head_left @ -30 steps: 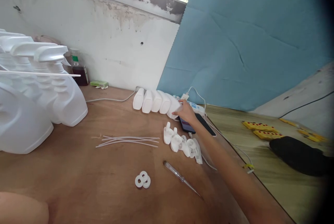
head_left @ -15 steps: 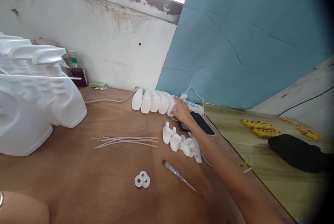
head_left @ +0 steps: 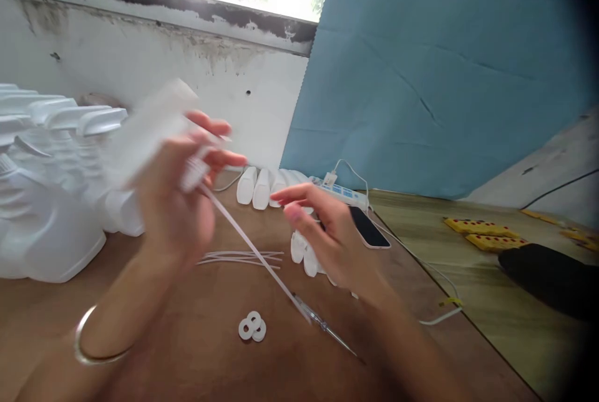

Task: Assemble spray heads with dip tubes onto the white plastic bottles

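My left hand [head_left: 175,183] is closed around a white spray head [head_left: 191,172], blurred by motion, with a thin dip tube [head_left: 255,249] slanting down to the right out of it. A broad white blurred part of it stands up behind my fingers. My right hand [head_left: 327,233] is at the centre right with thumb and fingers held out and slightly apart, and nothing shows in it. Just beyond its fingertips stands a row of white plastic covers [head_left: 261,190]. Small white sprayer parts [head_left: 298,248] lie partly hidden behind my right hand.
Several white spray bottles [head_left: 56,221] crowd the left. Loose thin tubes [head_left: 238,257], white ring washers [head_left: 253,327] and a clear-handled screwdriver [head_left: 327,327] lie on the brown table [head_left: 196,352]. A phone [head_left: 369,227], power strip [head_left: 344,191] and white cable [head_left: 407,246] sit at right.
My right hand has drawn back from the row of white covers, toward me. My left hand has come up into view, bringing the spray head and tube to the middle. The view has shifted slightly.
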`<control>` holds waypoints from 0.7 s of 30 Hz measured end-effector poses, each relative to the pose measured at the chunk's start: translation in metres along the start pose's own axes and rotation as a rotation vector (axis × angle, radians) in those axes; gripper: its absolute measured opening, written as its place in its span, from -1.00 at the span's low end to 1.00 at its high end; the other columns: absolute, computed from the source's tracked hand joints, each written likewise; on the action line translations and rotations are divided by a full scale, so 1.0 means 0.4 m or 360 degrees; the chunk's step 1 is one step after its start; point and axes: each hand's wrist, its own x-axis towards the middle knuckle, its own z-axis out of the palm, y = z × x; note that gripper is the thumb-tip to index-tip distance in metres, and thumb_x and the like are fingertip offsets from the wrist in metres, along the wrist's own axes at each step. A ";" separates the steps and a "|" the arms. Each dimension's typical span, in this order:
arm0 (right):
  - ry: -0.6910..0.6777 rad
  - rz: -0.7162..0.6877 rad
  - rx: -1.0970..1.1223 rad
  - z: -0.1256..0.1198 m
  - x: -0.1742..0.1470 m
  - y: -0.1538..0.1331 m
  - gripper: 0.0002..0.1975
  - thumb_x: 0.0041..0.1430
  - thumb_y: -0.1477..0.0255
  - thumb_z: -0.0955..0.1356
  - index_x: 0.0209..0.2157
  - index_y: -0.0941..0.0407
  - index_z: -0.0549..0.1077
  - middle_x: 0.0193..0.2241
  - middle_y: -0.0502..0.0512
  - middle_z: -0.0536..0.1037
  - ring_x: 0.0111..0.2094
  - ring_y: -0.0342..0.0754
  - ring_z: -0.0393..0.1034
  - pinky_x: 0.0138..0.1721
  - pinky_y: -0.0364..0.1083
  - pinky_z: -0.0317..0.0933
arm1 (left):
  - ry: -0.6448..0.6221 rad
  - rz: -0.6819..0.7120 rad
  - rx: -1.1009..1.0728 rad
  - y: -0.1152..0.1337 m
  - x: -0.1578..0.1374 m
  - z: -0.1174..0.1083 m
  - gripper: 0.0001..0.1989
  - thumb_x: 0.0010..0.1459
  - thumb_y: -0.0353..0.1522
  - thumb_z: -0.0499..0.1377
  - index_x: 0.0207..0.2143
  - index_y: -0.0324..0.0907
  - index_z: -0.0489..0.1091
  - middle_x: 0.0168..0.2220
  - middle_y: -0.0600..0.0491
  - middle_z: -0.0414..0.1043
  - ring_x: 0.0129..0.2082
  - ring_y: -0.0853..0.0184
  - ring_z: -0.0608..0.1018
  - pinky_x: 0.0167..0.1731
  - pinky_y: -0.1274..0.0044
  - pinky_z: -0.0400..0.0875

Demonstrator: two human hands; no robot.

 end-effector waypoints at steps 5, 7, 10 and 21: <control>-0.0123 -0.0024 0.0150 0.045 -0.016 -0.044 -0.91 0.12 0.30 0.31 -0.38 0.00 0.41 -0.19 -0.02 0.46 -0.12 -0.02 0.35 -0.11 0.00 0.25 | -0.0073 -0.0531 0.0019 -0.094 -0.053 0.030 -0.90 -0.05 -0.40 0.15 -0.40 -0.21 0.37 -0.43 0.12 0.40 -0.48 0.44 0.49 -0.47 0.64 0.34; -0.0114 -0.0009 0.0180 0.057 -0.015 -0.026 -0.91 0.12 0.33 0.32 -0.43 0.02 0.40 -0.16 -0.01 0.44 -0.09 0.00 0.33 -0.09 0.01 0.24 | -0.0051 -0.0572 0.0026 -0.111 -0.062 0.027 -0.88 -0.07 -0.39 0.17 -0.40 -0.20 0.37 -0.42 0.11 0.41 -0.47 0.43 0.49 -0.48 0.65 0.33; -0.0105 0.0007 0.0294 0.071 -0.015 -0.002 -0.88 0.12 0.40 0.31 -0.49 0.04 0.39 -0.13 0.00 0.42 -0.09 -0.01 0.32 -0.07 0.01 0.22 | -0.0086 -0.0649 0.0047 -0.121 -0.066 0.022 -0.89 -0.08 -0.40 0.15 -0.41 -0.20 0.37 -0.46 0.10 0.41 -0.49 0.45 0.46 -0.48 0.66 0.34; -0.0079 0.0051 0.0609 0.096 -0.023 0.004 -0.76 0.19 0.44 0.26 -0.54 0.13 0.39 -0.42 0.02 0.33 -0.27 -0.10 0.24 -0.20 -0.08 0.19 | -0.0237 -0.0811 -0.0134 -0.124 -0.048 0.018 -0.82 -0.31 -0.45 0.04 -0.52 -0.25 0.32 -0.53 0.10 0.36 -0.55 0.45 0.45 -0.54 0.66 0.38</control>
